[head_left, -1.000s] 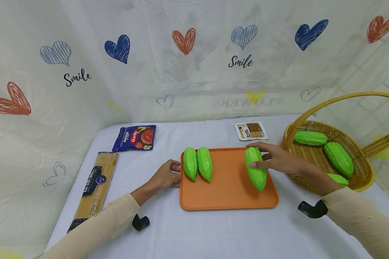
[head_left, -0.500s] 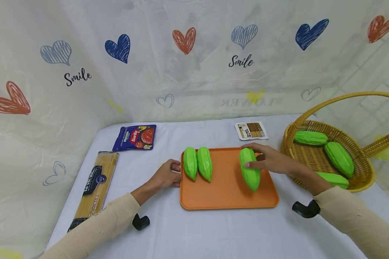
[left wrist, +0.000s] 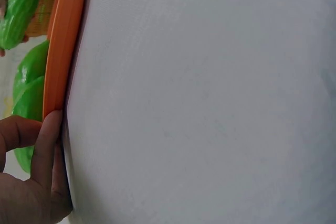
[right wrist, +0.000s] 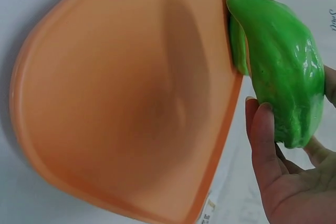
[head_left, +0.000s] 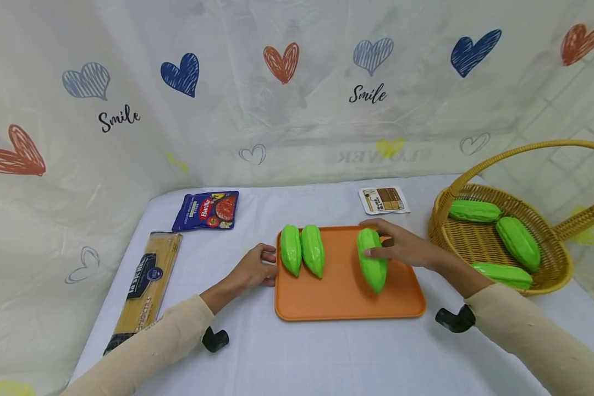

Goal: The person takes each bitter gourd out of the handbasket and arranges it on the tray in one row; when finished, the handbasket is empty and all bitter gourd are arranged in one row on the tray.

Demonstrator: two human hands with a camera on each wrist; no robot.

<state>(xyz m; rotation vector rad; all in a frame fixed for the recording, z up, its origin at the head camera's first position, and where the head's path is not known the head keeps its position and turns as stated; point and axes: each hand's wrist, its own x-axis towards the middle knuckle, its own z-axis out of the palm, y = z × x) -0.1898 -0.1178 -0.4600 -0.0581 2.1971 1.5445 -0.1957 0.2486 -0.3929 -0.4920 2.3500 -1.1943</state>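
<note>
In the head view, my right hand (head_left: 398,245) holds a bright green ridged gourd (head_left: 371,269) by its sides, tilted above the orange tray (head_left: 326,308). The right wrist view shows thumb and fingers round the blunt end of this gourd (right wrist: 283,61), and its shadow falls on the tray. Two similar gourds, one left (head_left: 290,250) and one right (head_left: 312,251), lie side by side at the tray's left end. My left hand (head_left: 252,269) grips the tray's left edge, its fingertips on the rim in the left wrist view. Part of the left hand lies outside that view.
A wicker basket (head_left: 438,234) with a tall handle stands at the right, with three green gourds inside. A blue Barilla pouch (head_left: 206,210) and a spaghetti pack (head_left: 146,286) lie at the left. Behind the tray lies a small flat packet (head_left: 383,200).
My right hand has carried the gourd leftward over the tray, toward the two lying gourds. My left hand has stayed at the tray's edge.
</note>
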